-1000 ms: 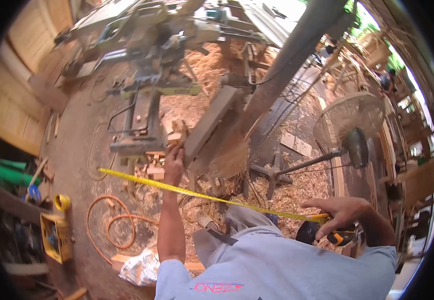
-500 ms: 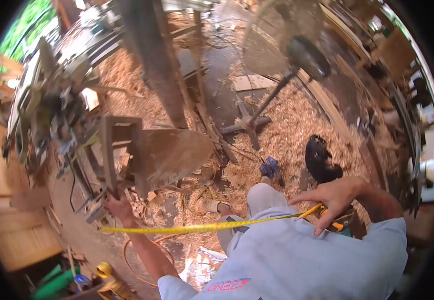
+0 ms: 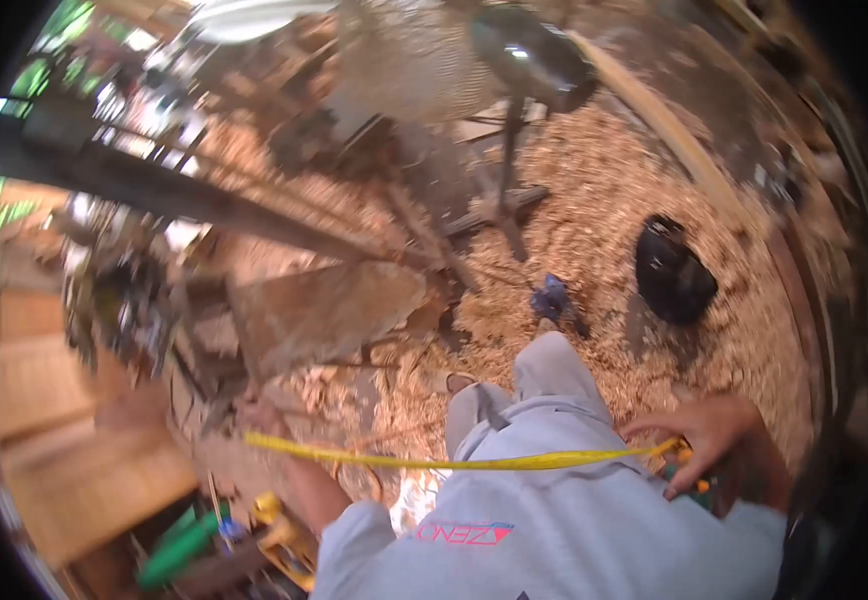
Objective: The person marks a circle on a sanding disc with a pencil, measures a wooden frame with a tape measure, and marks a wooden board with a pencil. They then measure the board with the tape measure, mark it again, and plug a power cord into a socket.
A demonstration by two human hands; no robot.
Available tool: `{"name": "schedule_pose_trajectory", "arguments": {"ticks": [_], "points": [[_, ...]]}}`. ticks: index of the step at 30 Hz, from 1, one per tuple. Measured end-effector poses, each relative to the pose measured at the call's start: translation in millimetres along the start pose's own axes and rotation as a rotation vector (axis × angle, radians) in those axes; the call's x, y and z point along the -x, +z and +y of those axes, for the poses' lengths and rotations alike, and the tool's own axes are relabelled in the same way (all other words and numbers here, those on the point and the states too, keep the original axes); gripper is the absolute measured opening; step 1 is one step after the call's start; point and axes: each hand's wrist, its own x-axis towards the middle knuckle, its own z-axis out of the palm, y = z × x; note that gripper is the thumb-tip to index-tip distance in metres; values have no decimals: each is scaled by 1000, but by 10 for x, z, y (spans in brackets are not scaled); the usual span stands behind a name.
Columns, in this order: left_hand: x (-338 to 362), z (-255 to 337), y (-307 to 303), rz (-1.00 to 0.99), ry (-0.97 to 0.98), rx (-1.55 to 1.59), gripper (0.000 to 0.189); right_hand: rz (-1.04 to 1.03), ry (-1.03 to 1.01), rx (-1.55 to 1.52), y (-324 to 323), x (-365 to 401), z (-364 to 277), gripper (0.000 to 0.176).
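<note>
My right hand (image 3: 719,440) curls its fingers around a tape measure (image 3: 672,450) at the right side of my body. The body of the tape measure is partly hidden by the hand. Its yellow blade (image 3: 474,462) stretches leftward across the front of my grey shirt, and the free end passes over my left forearm. My left hand (image 3: 266,415) reaches forward, close to the lower edge of a flat brown panel (image 3: 329,310). Motion blur smears its fingers, so I cannot see whether it touches or grips anything.
Wood shavings (image 3: 594,190) cover much of the floor. A standing fan (image 3: 534,60) is ahead, with a dark beam (image 3: 194,200) to the left. A black object (image 3: 672,270) lies at right. Wooden panels (image 3: 94,440), a green object (image 3: 179,550) and a yellow tool (image 3: 284,540) sit at left.
The view has swung, shifting the surroundings. The upright wooden frame by my left hand no longer shows clearly. My right hand still holds the tape measure, its blade still drawn out.
</note>
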Motion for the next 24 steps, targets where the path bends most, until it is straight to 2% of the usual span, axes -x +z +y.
{"name": "schedule_pose_trajectory", "arguments": {"ticks": [2, 3, 4, 6, 7, 9, 10, 12, 14, 16, 18, 19, 21, 22, 24], "points": [[-190, -186, 379, 113, -133, 66, 75, -32, 100, -20, -73, 218, -3, 102], [-303, -285, 518, 68, -159, 441, 77, 11, 63, -19, -49, 302, 99, 100], [-425, -364, 616, 85, -176, 433, 77, -9, 60, -4, -84, 336, 148, 100], [-532, -485, 644, -93, -166, 597, 64, 7, 51, -17, -123, 361, 215, 98], [-468, -526, 622, -89, -173, 578, 64, -13, 52, -22, -132, 359, 261, 98], [-159, -249, 435, -402, -319, 1063, 51, 20, 1, -62, -214, 266, 320, 97], [86, -54, 263, -412, -312, 1055, 51, 50, -23, -89, -236, 196, 346, 96], [647, 298, 5, -879, -431, 1648, 46, 85, -65, -23, -325, 43, 404, 99], [887, 239, 290, -1064, -528, 1946, 38, 80, 138, -55, -383, -22, 345, 100], [945, -22, 884, -1530, -799, 2344, 40, 159, 186, -153, -337, -59, 351, 100], [1256, 212, 1114, -1042, -1046, 2425, 46, 165, 166, 119, -307, -76, 394, 98], [1441, 449, 1075, -1105, -1080, 2397, 46, 160, 197, 85, -272, -85, 410, 99], [1695, 991, 830, -969, -1051, 2359, 38, 202, 214, 16, -176, -102, 495, 98], [1708, 1110, 958, -1017, -1051, 2345, 38, 213, 207, -13, -146, -105, 509, 98], [1709, 1339, 1185, -1324, -835, 2216, 36, 234, 236, -99, -82, -68, 497, 97]]}}
